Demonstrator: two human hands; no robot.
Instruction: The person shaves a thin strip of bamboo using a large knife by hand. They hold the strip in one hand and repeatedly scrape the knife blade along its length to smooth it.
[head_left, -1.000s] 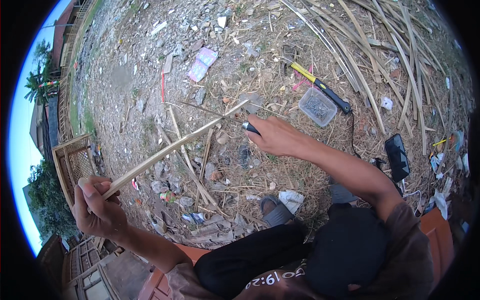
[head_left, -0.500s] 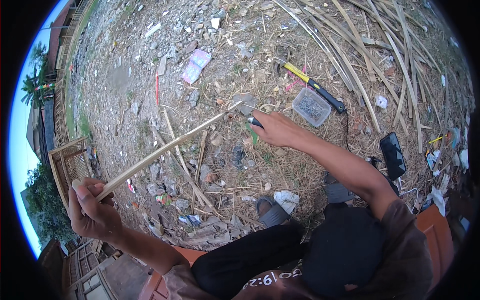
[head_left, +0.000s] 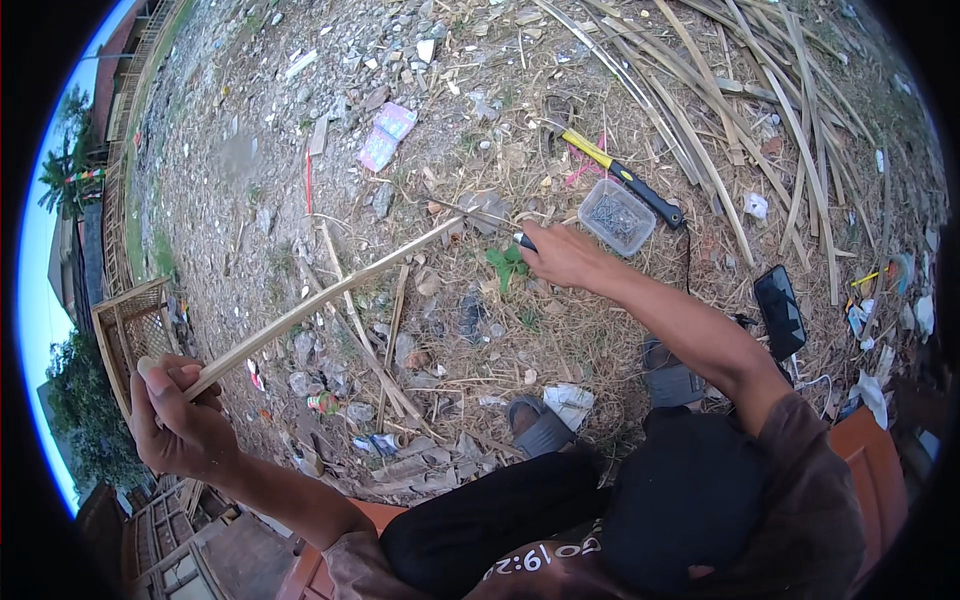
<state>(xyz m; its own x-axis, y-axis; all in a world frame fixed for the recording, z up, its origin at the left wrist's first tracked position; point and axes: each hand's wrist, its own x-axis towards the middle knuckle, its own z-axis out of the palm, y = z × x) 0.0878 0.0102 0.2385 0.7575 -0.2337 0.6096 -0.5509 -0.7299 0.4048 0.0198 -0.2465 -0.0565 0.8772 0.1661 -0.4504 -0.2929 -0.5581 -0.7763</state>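
Observation:
My left hand (head_left: 185, 415) is closed round the near end of a long pale wooden strip (head_left: 325, 298), which slants up and right across the ground. My right hand (head_left: 565, 255) grips the dark handle of a knife (head_left: 526, 241). Its thin blade points left and lies across the strip's far end; whether the edge touches the wood I cannot tell. To the right of that hand stands a clear plastic box (head_left: 617, 217) of nails, and against it rests a yellow and black hammer (head_left: 630, 180).
Many long wooden strips (head_left: 715, 95) lie heaped at the upper right. A black phone (head_left: 780, 312) lies near my right elbow. Loose sticks (head_left: 365, 345), stones and litter cover the dry ground, with a pink-purple packet (head_left: 387, 136) farther off. Grey sandals (head_left: 540, 428) are near my legs.
My right hand and the knife have shifted slightly right and down, so more of the blade shows left of the strip's end. The left hand still holds the strip.

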